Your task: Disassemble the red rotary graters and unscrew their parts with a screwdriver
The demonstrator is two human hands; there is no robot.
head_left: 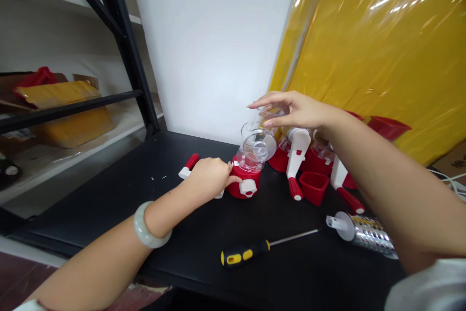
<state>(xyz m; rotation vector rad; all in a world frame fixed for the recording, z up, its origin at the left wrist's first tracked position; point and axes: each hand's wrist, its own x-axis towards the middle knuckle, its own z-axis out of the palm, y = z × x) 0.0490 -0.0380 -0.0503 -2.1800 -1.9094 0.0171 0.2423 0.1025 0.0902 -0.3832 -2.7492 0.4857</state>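
A hand-cranked rotary grater stands on the black tabletop point(287, 272), with a red base point(238, 193) and a clear plastic body point(255, 148) on top. My left hand point(211, 175) is closed around the left side of the base, its thumb above the white knob point(248, 188). At the clear upper part, my right hand point(287, 109) is open, thumb and fingers apart around the feed opening; whether it touches the plastic is hard to tell. A white crank with a red handle point(191, 160) lies beyond my left hand. A yellow-and-black screwdriver point(251, 253) lies in front.
More red graters with white cranks point(298, 155) stand at right, beside a red pusher cup point(314, 187). A metal grating drum point(367, 233) lies under my right forearm. A black shelf frame point(124, 34) rises at left; a yellow wrapped panel point(378, 49) leans behind.
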